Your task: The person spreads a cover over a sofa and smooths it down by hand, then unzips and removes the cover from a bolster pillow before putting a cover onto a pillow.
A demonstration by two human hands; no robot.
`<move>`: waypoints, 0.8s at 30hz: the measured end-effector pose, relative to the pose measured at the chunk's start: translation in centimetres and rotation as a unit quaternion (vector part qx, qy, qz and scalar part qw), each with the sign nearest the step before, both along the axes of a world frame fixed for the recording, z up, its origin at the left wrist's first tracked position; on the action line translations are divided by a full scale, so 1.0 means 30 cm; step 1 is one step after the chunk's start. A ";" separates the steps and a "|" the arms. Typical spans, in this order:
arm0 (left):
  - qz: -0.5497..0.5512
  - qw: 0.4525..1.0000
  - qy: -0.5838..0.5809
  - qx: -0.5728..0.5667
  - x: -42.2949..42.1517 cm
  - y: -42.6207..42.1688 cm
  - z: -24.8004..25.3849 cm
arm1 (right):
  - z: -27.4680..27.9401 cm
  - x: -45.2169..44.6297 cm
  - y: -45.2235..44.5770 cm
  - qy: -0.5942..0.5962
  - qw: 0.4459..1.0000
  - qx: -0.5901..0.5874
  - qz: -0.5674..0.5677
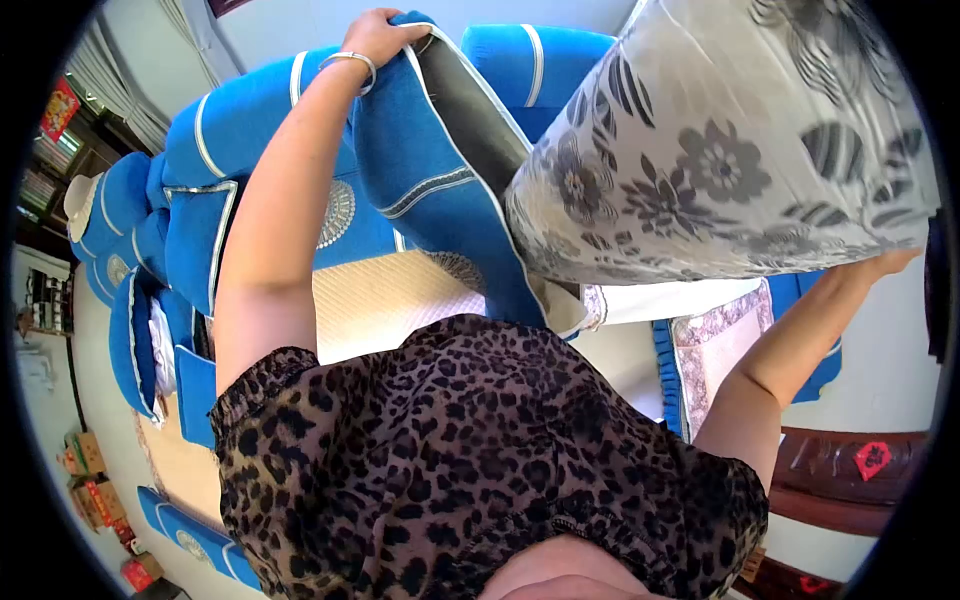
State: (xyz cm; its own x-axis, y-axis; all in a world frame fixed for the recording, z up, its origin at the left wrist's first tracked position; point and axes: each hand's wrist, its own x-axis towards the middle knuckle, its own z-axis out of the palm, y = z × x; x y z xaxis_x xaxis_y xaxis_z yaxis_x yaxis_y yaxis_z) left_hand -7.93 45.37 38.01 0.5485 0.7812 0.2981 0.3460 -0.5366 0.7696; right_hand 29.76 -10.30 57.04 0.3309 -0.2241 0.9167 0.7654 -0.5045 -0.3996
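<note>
My left hand [383, 38] is raised, its fingers closed on the upper edge of a blue cushion cover [415, 170]. The cover has white piping and hangs with its mouth open, showing a grey lining. Beside that opening a large cushion [690, 170] with a grey floral pattern is held up at a tilt, one end against the cover's edge. At the cushion's lower right edge, my right hand [893, 263] grips it from below, with its fingers partly hidden.
A blue sofa [240, 125] with white trim curves behind, its seat covered by a beige quilted pad [390, 300]. Blue cushions [190, 245] lean at the left. Dark wooden furniture [840, 475] stands at the right, and cardboard boxes [95, 490] are on the floor at the left.
</note>
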 end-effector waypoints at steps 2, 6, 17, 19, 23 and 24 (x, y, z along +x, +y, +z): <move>0.046 0.995 0.012 0.087 0.027 -0.009 0.028 | 0.062 0.030 -0.036 -0.003 1.000 0.001 -0.012; 0.072 0.979 0.086 0.169 0.010 -0.066 0.009 | 0.165 0.066 -0.088 -0.002 0.999 -0.006 -0.040; 0.051 0.992 0.114 -0.003 -0.009 -0.060 -0.216 | -0.010 -0.011 0.021 -0.019 0.989 -0.144 -0.030; 0.058 0.996 0.060 0.022 0.002 -0.018 -0.286 | -0.211 -0.075 0.174 0.027 0.973 -0.205 0.100; 0.031 0.995 0.074 -0.052 -0.020 -0.042 -0.257 | -0.408 -0.343 0.426 0.095 0.884 -0.348 0.298; 0.033 0.995 0.085 -0.030 -0.036 -0.080 -0.221 | -0.484 -0.342 0.461 0.120 0.862 -0.344 0.352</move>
